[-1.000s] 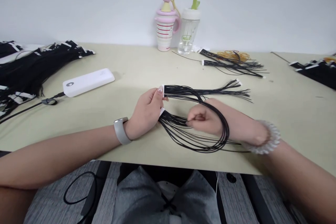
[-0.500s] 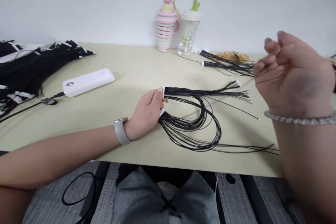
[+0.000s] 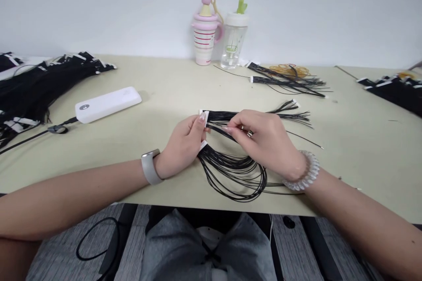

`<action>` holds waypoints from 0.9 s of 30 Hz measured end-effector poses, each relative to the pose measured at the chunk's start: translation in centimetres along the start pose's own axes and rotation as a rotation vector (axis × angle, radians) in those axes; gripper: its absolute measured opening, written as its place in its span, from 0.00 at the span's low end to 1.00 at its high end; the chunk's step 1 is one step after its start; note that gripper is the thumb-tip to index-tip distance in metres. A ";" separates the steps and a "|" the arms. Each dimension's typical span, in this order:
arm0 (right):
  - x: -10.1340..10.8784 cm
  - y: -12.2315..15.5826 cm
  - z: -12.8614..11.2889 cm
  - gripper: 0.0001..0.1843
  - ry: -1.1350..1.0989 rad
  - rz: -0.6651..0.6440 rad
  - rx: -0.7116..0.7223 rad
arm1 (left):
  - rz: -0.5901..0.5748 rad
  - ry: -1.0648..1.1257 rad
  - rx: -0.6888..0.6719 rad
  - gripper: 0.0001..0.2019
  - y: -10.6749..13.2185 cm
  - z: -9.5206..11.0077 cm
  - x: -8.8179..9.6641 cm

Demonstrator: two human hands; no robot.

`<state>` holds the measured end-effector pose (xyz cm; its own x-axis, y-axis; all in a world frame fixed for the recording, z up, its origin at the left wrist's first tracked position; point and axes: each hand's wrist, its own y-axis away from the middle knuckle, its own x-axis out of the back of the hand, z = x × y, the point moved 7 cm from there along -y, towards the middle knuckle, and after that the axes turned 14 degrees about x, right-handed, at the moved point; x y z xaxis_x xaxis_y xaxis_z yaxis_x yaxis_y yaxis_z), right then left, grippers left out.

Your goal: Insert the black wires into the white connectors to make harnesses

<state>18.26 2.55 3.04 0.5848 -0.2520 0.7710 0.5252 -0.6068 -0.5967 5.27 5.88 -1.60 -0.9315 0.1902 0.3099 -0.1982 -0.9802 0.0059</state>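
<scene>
A pink-lidded cup [image 3: 204,40] stands just beside a clear bottle [image 3: 233,38]; a corded white power bank [image 3: 108,104] lies nearer.

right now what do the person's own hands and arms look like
No sleeves or gloves show. The left hand has a watch with a pale grey band at the wrist; the right hand has a translucent coiled bracelet at the wrist.

The left hand [image 3: 180,145] pinches a white connector [image 3: 206,119] on black wires [image 3: 227,158].
</scene>
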 end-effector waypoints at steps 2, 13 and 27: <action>-0.1 0.0 -0.1 0.06 0.032 -0.010 0.015 | -0.011 -0.004 -0.005 0.20 0.1 0.1 -0.1; -0.8 -0.1 -0.5 0.09 0.169 -0.082 0.057 | -0.034 -0.032 -0.022 0.20 0.1 -0.1 -0.4; -1.3 -0.2 -0.5 0.10 0.249 -0.125 0.112 | -0.048 -0.081 -0.032 0.20 0.4 0.4 -0.6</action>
<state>17.11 2.65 2.29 0.3490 -0.3655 0.8629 0.6568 -0.5615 -0.5034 5.87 5.39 -1.39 -0.8932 0.2309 0.3858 -0.2531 -0.9674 -0.0070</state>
